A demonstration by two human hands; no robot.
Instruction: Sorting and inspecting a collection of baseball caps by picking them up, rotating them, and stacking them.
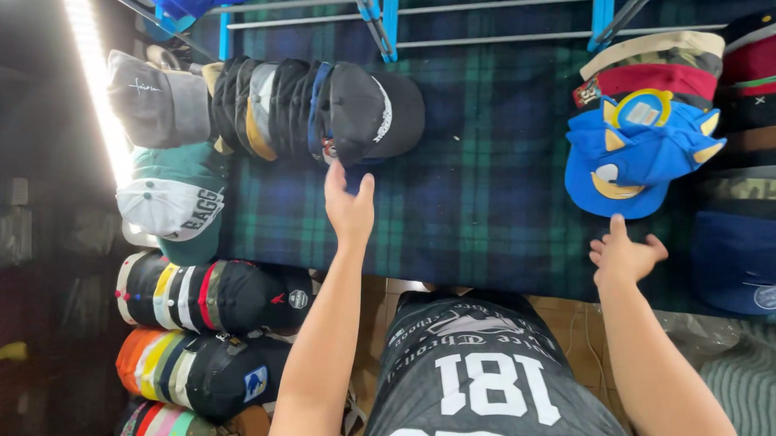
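Observation:
My left hand [349, 206] reaches forward with its fingers apart, its fingertips just under the brim of a black cap [373, 114] at the end of a nested row of dark caps [271, 106]. My right hand [625, 254] is open too, index finger pointing up, just below a bright blue cap with yellow ear shapes [638, 149]. Both hands hold nothing. They hover over a dark green and blue plaid cloth [483, 195] on the table.
More nested cap rows lie at left: grey [155, 102], teal and white [173, 204], black and striped [218, 294], orange and black [198, 370]. A stack of caps [758, 93] stands at right. A blue and silver rack [386, 20] runs along the top.

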